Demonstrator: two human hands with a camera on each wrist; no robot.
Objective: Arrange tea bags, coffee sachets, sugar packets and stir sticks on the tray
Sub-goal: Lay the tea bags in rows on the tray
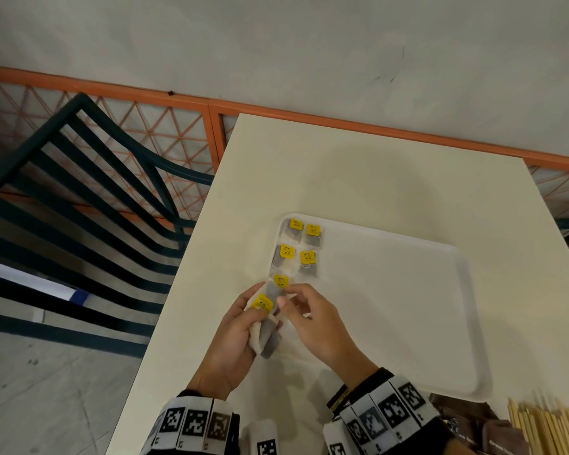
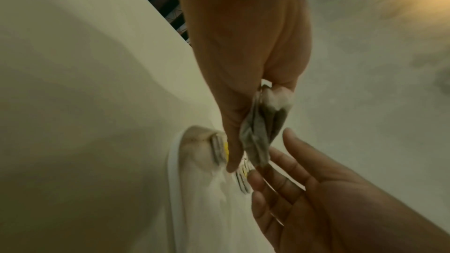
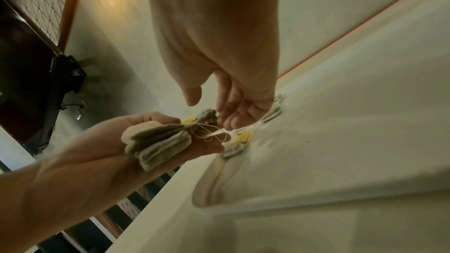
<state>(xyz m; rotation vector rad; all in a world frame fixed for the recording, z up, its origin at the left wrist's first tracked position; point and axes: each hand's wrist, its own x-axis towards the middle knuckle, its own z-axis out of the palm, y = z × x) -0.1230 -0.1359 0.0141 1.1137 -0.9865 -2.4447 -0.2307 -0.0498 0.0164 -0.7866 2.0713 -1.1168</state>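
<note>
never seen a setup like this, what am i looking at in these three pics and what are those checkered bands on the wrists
There is no machine here: a person works with two bare hands, filmed by three worn cameras. The big picture comes from a head camera looking down. The other two come from cameras strapped to each wrist, looking along the hand. The checkered bands sit around the wrists; what they are for the pictures do not show.

A cream table carries a white tray. Five tea bags with yellow tags lie in two columns at the tray's left end. The left hand holds a small bunch of tea bags. The right hand has its fingers at the strings of that bunch. At the bottom right lie wooden stir sticks and brown sachets, not yet on the tray.
</note>
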